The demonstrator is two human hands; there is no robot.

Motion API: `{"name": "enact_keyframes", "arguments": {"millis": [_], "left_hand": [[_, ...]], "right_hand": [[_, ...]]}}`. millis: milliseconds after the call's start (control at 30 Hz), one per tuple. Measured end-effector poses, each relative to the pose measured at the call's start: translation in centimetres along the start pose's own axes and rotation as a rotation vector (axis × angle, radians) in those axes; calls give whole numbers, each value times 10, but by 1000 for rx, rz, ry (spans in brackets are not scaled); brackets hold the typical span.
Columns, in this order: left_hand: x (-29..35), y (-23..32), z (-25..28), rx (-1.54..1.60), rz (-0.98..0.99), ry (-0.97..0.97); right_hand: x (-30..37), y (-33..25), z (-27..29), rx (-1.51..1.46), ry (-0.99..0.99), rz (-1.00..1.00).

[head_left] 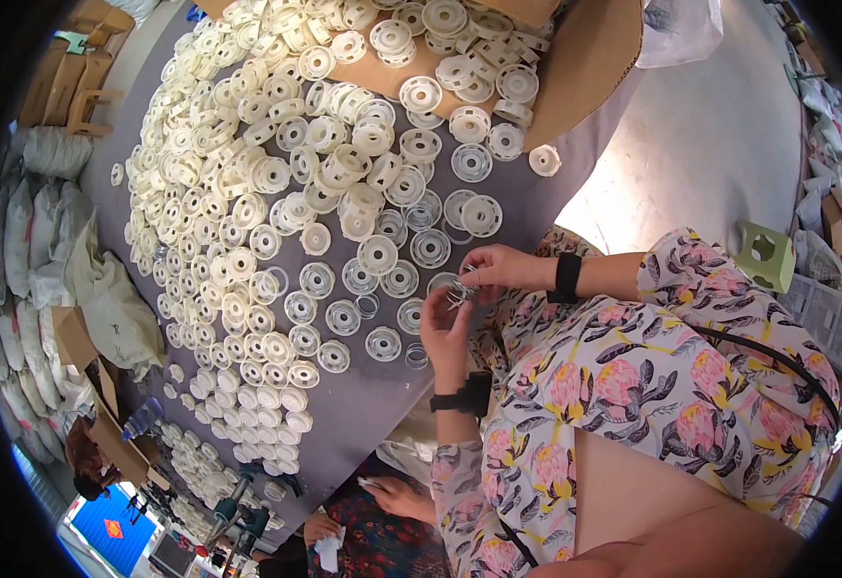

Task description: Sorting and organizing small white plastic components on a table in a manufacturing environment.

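Head view: at the edge of the desk (368, 395), the left hand (443, 329) and right hand (500, 270) each present a pinched grip, fingertips together on thin metal wire parts (460, 292) located between them. Long axis of these parts: cannot be determined. A white round hub (410, 316) lies just left of the left hand, the nearer one.

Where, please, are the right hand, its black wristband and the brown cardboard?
Right hand (505, 268), head view: hand's middle.
Black wristband (565, 277), head view: band's middle.
Brown cardboard (592, 69), head view: curved right flap.
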State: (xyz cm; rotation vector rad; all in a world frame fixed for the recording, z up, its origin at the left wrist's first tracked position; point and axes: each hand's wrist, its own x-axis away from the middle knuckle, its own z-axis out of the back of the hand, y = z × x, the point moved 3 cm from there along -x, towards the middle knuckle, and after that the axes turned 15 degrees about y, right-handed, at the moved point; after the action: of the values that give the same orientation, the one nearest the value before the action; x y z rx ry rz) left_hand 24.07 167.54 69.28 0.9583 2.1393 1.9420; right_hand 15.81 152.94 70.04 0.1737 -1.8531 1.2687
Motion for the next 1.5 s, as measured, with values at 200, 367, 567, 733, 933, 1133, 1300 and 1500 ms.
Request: {"name": "enact_keyframes", "arguments": {"millis": [200,367,567,733,933,1133,1300,1500], "left_hand": [[26,-22,7,579,786,-99],[27,-12,24,339,512,185],[-6,3,11,-716,-546,191],[-12,0,-6,-920,-762,195],[-38,20,-77,-749,-885,-43],[-37,0,-95,-848,-969,-180],[-17,-14,-71,-951,-980,-201],[-11,4,-70,-544,-508,-157]], "right_hand": [[23,-38,-1,589,61,706],[0,-40,14,273,417,755],[3,-25,20,252,337,565],[0,-20,62,201,544,549],[-3,-11,79,-102,619,310],[6,1,105,-463,548,127],[12,-3,107,-234,517,116],[22,-2,91,31,262,56]]}}
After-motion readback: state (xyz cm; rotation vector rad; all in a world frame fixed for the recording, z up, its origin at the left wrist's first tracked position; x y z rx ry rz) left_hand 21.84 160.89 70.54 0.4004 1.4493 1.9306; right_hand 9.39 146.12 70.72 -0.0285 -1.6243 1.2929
